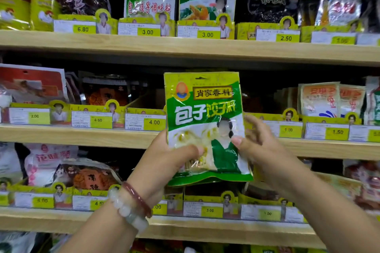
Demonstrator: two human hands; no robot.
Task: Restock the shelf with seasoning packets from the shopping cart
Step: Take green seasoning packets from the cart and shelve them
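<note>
Hands both grip my one green seasoning packet (205, 127), upright before the middle shelf (82, 135) of three: left hand (172, 162) pinching its lower left edge, right hand (259, 146) its lower right, two bracelets (131, 207) on my left wrist.

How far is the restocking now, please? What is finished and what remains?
Done: many packets already stand on the wooden shelves; which ones were newly placed cannot be told. In hand: the left hand and right hand hold a green seasoning packet in front of the middle shelf. Left: setting it in. The cart is out of view.
</note>
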